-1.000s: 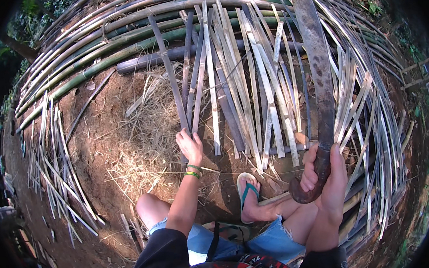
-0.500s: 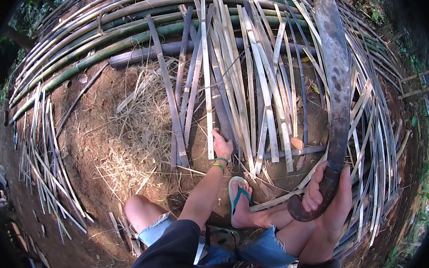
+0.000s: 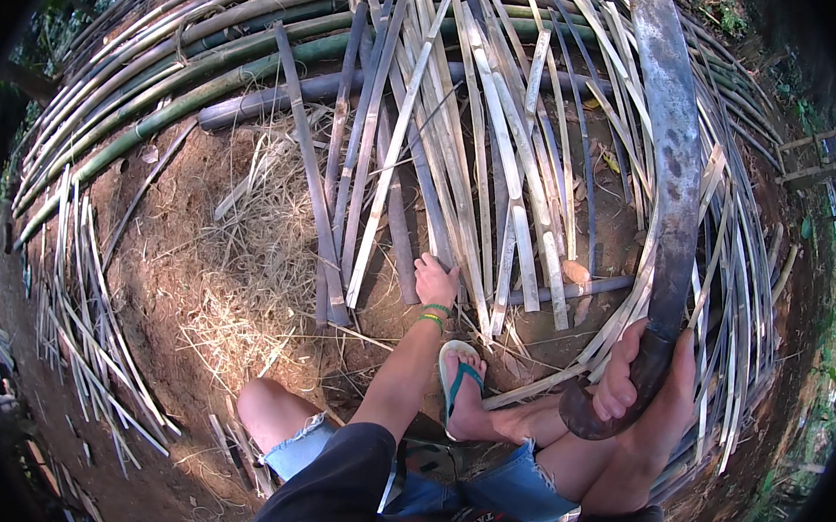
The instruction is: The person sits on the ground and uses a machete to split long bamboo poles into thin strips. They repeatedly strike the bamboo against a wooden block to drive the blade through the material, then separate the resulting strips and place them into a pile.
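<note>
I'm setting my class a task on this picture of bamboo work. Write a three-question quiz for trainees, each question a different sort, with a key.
1. True or false: the left hand holds the large curved blade.
2. Multiple choice: what colour is the sandal strap?
A) red
B) teal
C) yellow
3. Open question: what is the left hand nearest to?

Key
1. False. The right hand holds it, with the fingers wrapped around its dark handle.
2. B.
3. The lower end of a dark strip; whether the fingers are closed on it cannot be told.
</note>
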{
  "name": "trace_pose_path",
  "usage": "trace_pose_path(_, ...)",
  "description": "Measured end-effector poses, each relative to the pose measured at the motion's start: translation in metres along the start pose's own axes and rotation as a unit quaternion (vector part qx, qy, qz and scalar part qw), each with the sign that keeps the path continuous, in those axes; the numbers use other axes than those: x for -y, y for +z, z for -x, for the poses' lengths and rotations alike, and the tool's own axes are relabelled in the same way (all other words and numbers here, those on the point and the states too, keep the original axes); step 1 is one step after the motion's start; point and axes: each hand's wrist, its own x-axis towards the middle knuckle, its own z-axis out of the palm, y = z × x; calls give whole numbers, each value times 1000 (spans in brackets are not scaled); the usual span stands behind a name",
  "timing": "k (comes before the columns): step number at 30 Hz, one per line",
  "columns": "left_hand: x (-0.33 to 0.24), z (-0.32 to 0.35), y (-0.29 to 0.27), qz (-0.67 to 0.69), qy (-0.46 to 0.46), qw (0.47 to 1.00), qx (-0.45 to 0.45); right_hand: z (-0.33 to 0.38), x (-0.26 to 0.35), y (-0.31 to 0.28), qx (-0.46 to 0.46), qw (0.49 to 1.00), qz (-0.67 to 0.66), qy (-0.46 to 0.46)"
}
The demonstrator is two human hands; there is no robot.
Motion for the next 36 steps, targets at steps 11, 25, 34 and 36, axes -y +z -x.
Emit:
trace_pose_path(11, 9, -9, -30, 203, -84, 974, 62, -2, 3, 0, 29, 999, -5, 26)
trace_pose_path(25, -42, 82, -188, 818, -177, 211, 505, -28, -2, 26, 68, 996, 19, 46)
trace_pose_path(34, 30, 150, -290, 806, -88, 226, 540, -57, -23, 52, 107, 993, 53, 23)
trace_pose_path(36, 47, 156, -313, 793, -72, 306, 523, -58, -28, 62, 123, 991, 60, 14)
